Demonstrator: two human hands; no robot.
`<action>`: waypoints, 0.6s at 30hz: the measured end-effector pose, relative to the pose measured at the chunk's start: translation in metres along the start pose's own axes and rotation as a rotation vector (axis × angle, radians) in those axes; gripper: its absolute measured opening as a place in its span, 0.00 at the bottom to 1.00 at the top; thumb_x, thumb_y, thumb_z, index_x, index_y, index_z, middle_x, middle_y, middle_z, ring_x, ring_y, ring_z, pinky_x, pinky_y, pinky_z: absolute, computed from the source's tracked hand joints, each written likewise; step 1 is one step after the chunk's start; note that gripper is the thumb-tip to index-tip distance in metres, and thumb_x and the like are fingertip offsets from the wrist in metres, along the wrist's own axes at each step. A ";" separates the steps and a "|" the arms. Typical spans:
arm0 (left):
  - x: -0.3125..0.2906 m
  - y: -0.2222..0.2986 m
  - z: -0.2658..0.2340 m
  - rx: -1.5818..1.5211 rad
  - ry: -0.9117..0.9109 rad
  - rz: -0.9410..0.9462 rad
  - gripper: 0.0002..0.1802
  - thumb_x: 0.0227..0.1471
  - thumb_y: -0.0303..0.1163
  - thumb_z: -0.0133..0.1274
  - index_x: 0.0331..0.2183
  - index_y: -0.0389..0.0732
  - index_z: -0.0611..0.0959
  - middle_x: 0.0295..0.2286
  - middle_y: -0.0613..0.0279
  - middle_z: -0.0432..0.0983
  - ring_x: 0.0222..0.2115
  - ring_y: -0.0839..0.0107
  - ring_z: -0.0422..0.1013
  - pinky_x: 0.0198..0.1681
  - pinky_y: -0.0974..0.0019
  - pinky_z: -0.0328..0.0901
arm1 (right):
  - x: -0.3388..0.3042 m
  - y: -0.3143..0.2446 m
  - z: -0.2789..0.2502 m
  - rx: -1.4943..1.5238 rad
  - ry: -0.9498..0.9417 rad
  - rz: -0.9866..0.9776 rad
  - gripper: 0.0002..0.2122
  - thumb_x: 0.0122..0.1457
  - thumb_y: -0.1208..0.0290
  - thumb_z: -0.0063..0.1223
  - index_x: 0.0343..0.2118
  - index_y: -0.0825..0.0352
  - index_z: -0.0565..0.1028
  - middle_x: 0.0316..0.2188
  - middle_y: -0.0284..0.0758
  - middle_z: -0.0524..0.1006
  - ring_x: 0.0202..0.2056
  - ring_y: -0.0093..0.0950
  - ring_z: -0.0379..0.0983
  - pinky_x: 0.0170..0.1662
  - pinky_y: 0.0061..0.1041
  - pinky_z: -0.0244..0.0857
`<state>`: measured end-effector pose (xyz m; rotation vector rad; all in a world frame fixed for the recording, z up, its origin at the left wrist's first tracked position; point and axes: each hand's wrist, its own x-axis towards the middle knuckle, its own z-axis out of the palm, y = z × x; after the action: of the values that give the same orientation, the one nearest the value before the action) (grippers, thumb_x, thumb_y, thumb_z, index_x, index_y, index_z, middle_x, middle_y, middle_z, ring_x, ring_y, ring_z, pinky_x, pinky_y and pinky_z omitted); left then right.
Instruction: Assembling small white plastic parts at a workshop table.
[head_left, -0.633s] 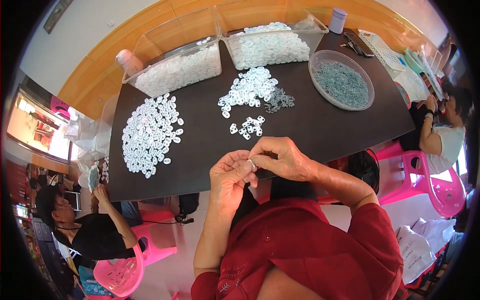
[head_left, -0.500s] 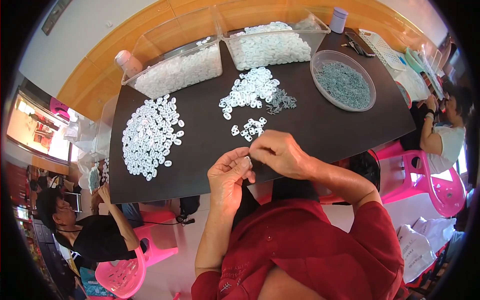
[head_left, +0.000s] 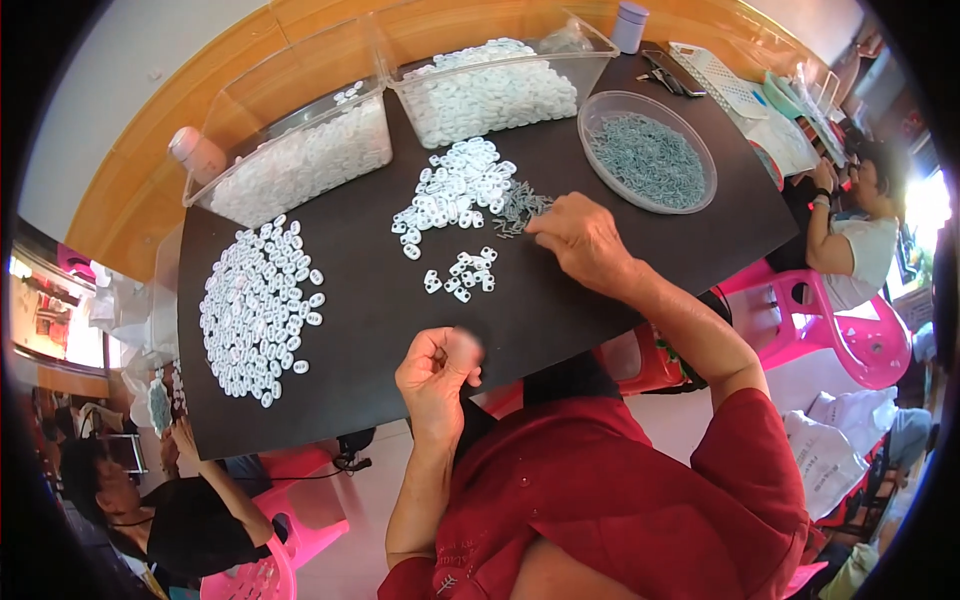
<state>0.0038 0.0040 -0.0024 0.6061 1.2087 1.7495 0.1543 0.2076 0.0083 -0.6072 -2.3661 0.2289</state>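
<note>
Close to the table's near edge, my left hand (head_left: 437, 370) is closed in a pinch; a blurred patch covers its fingertips, hiding what they hold. My right hand (head_left: 583, 240) reaches over the table with its fingers drawn together. Its fingertips are at the edge of a small heap of grey pins (head_left: 520, 207), and whether a pin is between them cannot be seen. Beside those pins lies a pile of white oval pieces (head_left: 466, 178). Between my hands and that pile is a small cluster of white pieces with dark holes (head_left: 463, 274).
A wide spread of white oval pieces (head_left: 255, 315) covers the table's left part. Two clear bins (head_left: 300, 168) of white pieces line the back. A round tub (head_left: 706, 190) of grey pins stands back right, near a lilac bottle (head_left: 629, 27). Other people sit at both sides.
My right hand has left my left hand and moved forward and right to the grey pins. My left hand stays pinched, now nearer to me. The head view has shifted.
</note>
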 end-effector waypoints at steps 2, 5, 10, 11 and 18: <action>-0.002 -0.002 0.000 0.003 -0.007 0.002 0.07 0.50 0.26 0.56 0.30 0.34 0.76 0.23 0.62 0.74 0.18 0.80 0.66 0.22 0.78 0.64 | -0.004 -0.003 0.009 -0.016 -0.027 -0.045 0.05 0.45 0.79 0.54 0.26 0.63 0.77 0.21 0.35 0.70 0.28 0.36 0.67 0.31 0.33 0.61; -0.004 -0.004 -0.002 0.017 -0.009 0.030 0.07 0.50 0.26 0.56 0.31 0.34 0.76 0.24 0.63 0.74 0.20 0.80 0.67 0.23 0.78 0.64 | 0.000 -0.005 0.018 -0.039 -0.034 -0.094 0.06 0.44 0.80 0.54 0.27 0.63 0.77 0.21 0.34 0.69 0.28 0.35 0.66 0.30 0.32 0.60; -0.007 -0.005 -0.004 0.045 -0.026 0.076 0.07 0.50 0.26 0.56 0.31 0.34 0.76 0.25 0.63 0.74 0.22 0.80 0.68 0.25 0.77 0.66 | 0.008 -0.008 0.020 -0.023 -0.017 -0.099 0.06 0.43 0.80 0.53 0.26 0.64 0.77 0.21 0.35 0.68 0.27 0.34 0.65 0.29 0.32 0.59; -0.007 -0.005 -0.004 0.046 -0.024 0.075 0.07 0.50 0.26 0.56 0.31 0.34 0.76 0.25 0.63 0.74 0.22 0.80 0.68 0.25 0.77 0.66 | 0.010 -0.009 0.024 -0.015 0.011 -0.121 0.06 0.43 0.81 0.53 0.25 0.64 0.76 0.21 0.35 0.68 0.27 0.34 0.65 0.30 0.32 0.59; -0.008 -0.006 -0.003 0.063 -0.001 0.097 0.07 0.50 0.25 0.56 0.30 0.32 0.76 0.23 0.59 0.74 0.18 0.77 0.67 0.24 0.76 0.64 | 0.019 -0.015 0.034 -0.121 -0.067 -0.261 0.04 0.41 0.83 0.49 0.20 0.65 0.71 0.22 0.36 0.66 0.28 0.35 0.64 0.32 0.32 0.57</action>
<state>0.0071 -0.0034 -0.0081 0.7133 1.2557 1.7964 0.1142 0.2036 -0.0017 -0.3441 -2.5072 -0.0111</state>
